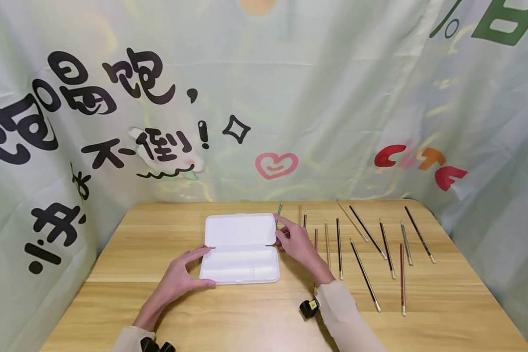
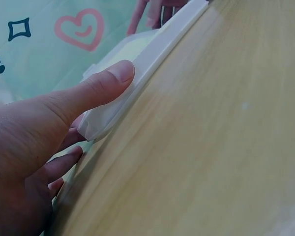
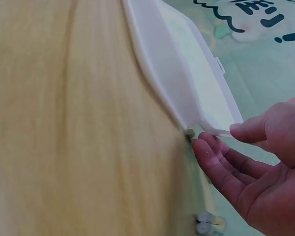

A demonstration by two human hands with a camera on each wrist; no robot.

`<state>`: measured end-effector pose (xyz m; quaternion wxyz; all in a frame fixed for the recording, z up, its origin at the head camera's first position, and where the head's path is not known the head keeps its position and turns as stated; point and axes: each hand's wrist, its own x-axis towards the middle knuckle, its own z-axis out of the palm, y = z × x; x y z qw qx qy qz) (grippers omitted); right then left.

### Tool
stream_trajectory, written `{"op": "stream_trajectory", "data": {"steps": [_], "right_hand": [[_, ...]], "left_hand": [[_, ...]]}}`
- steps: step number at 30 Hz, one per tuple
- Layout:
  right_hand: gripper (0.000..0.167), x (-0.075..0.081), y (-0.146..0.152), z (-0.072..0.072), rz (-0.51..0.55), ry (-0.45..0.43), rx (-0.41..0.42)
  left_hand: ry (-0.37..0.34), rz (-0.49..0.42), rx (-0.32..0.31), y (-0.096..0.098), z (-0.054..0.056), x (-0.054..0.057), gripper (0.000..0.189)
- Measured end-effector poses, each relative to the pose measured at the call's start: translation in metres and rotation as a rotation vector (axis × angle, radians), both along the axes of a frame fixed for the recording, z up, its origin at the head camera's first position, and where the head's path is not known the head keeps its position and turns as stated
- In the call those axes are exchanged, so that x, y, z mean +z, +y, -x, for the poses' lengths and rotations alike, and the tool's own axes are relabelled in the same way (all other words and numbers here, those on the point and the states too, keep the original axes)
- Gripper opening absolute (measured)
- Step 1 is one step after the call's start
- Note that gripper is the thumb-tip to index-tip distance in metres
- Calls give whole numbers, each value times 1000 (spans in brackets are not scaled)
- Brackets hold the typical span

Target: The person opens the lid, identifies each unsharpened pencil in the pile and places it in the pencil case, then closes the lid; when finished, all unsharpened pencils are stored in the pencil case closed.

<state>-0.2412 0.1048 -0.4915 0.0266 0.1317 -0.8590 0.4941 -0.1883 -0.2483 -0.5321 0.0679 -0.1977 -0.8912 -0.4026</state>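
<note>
The printed fabric backdrop (image 1: 290, 98) wraps the scene from nine o'clock round to three, with black characters, a pink heart (image 1: 276, 165) and red and orange letters on it. Below it lies the wooden table (image 1: 444, 303), and at its centre the white plastic case (image 1: 240, 247), lying open with its lid laid back flat towards twelve o'clock and the tray half nearer me, at six. I judge it lies spread like this so both halves rest steady on the wood while I work at the edges.

From one o'clock to three o'clock of the case, a loose row of pencils (image 1: 365, 276) lies on the table, mostly pointing away from me and apart from one another, likely spread so each can be picked singly.

My left hand (image 1: 178, 276) rests at the case's eight o'clock corner, wrist low on the table. The fingers are fairly straight and spread: the thumb (image 2: 105, 81) presses on the tray's near rim and the forefinger reaches along the left edge toward the hinge, bracing the case.

My right hand (image 1: 297, 242) comes in from four o'clock, forearm angled across the table, palm turned toward the case. Its fingers (image 3: 219, 157) are gently bent and close together, tips touching the right end by the hinge; the thumb sits just above the lid's corner. They clamp on nothing that I can see.
</note>
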Motion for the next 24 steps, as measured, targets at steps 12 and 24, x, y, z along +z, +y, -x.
{"op": "stream_trajectory", "data": {"steps": [12,24], "right_hand": [[55,19,5,-14,-65,20,79],[70,35,34,-33,-15,47,118]], "left_hand": [[-22,-2,40,0,0,-2,86],[-14,15,46,0,0,0,89]]}}
